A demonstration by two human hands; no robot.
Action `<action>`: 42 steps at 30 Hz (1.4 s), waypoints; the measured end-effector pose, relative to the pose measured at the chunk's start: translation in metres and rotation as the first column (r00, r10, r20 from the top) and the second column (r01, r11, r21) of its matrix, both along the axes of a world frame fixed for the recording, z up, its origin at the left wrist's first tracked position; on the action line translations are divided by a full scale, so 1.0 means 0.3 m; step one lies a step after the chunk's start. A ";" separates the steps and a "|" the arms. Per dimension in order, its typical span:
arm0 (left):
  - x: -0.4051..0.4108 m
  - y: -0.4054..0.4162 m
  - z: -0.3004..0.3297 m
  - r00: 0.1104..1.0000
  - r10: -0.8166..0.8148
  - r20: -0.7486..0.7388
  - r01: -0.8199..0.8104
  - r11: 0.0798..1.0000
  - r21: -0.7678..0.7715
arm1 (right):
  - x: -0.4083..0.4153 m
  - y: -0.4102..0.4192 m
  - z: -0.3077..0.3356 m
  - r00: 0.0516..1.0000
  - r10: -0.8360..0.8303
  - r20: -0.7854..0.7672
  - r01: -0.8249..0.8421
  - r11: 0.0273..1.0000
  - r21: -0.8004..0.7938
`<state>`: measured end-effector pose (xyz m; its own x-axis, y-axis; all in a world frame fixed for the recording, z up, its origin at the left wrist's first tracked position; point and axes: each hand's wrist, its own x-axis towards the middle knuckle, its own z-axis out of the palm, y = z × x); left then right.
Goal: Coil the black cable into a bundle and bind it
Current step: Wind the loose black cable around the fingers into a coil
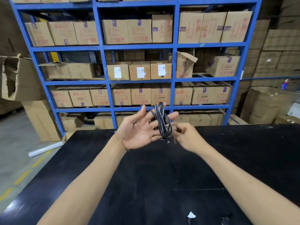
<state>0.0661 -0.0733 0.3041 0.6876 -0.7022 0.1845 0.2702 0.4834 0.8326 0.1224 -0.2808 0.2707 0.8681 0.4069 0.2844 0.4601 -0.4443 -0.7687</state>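
A warehouse: blue steel racking (103, 47) full of cardboard cartons (139, 30).

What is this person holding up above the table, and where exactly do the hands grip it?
A coiled black cable. Its loops hang around the spread fingers of the left hand, while the blurred right hand pinches the coil's lower end.

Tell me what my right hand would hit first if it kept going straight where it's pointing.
Most likely the cable: the right hand points left at the coil looped on the left hand's fingers. Depth is hard to judge.
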 end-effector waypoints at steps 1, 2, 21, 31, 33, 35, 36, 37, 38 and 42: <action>0.015 0.009 0.005 0.999 0.043 0.002 -0.043 0.998 -0.039 | -0.020 0.009 -0.018 1.000 -0.004 0.004 0.004 1.000 0.011; 0.031 0.019 0.004 0.995 0.097 -0.002 -0.097 0.993 -0.063 | -0.042 0.018 -0.032 1.000 -0.010 0.024 0.010 1.000 0.024; 0.097 -0.067 -0.085 0.899 0.410 -0.153 -0.422 0.905 -0.059 | -0.122 0.042 0.013 0.989 -0.146 0.024 0.123 0.905 0.408; 0.091 -0.106 -0.081 0.856 0.510 -0.087 -0.511 0.860 0.016 | -0.114 0.073 0.018 0.919 -0.317 0.235 0.284 0.945 0.165; 0.098 -0.110 -0.086 0.847 0.525 -0.078 -0.524 0.851 0.037 | -0.098 0.079 0.013 0.903 -0.338 0.264 0.328 0.941 0.083; 0.105 -0.111 -0.096 0.839 0.539 -0.075 -0.536 0.842 0.059 | -0.083 0.080 0.018 0.917 -0.330 0.225 0.336 0.942 0.012; 0.111 -0.110 -0.101 0.834 0.547 -0.074 -0.542 0.837 0.073 | -0.078 0.079 0.024 0.927 -0.319 0.197 0.331 0.943 -0.031; 0.115 -0.108 -0.105 0.830 0.553 -0.076 -0.548 0.833 0.084 | -0.076 0.080 0.030 0.937 -0.305 0.173 0.321 0.944 -0.073; 0.119 -0.106 -0.108 0.827 0.557 -0.078 -0.550 0.830 0.091 | -0.075 0.081 0.034 0.944 -0.292 0.156 0.310 0.945 -0.105; 0.120 -0.103 -0.101 0.811 0.575 -0.106 -0.569 0.818 0.084 | -0.062 0.090 0.033 0.918 -0.330 0.218 0.363 0.922 -0.133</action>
